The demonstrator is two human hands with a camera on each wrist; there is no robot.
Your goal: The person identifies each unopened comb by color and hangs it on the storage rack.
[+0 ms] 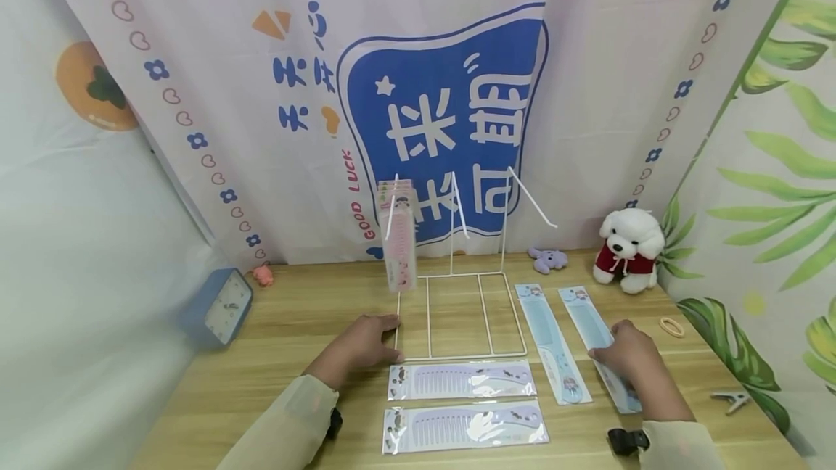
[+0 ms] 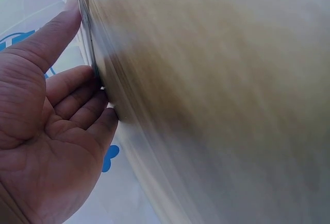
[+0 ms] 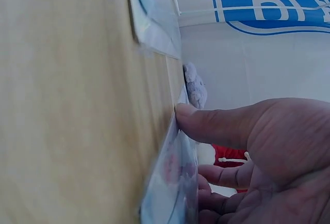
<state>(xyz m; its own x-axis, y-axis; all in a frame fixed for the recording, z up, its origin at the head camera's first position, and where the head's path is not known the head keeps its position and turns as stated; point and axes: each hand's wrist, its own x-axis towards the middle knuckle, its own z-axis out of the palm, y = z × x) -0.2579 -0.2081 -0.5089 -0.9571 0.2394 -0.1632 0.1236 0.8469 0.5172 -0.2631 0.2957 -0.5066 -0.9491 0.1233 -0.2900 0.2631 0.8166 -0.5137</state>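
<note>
Right hand (image 1: 630,357) lies flat on the rightmost blue comb packet (image 1: 597,336), thumb tip pressed to its edge in the right wrist view, fingers straight and resting on the film; nothing pinched. Blue comb packets: two; the second (image 1: 552,341) lies just left of that hand.

Left hand (image 1: 366,339) rests open on the wooden table (image 1: 261,376), fingers relaxed and loosely spread, their tips touching the front left corner of the white wire rack (image 1: 457,310).

Purple comb packets: two, flat between the hands, one (image 1: 461,379) just in front of the rack, the other (image 1: 465,426) nearer the person.

Pink packets (image 1: 400,238) hang on the rack's left peg above the left hand; number cannot be told.
</note>
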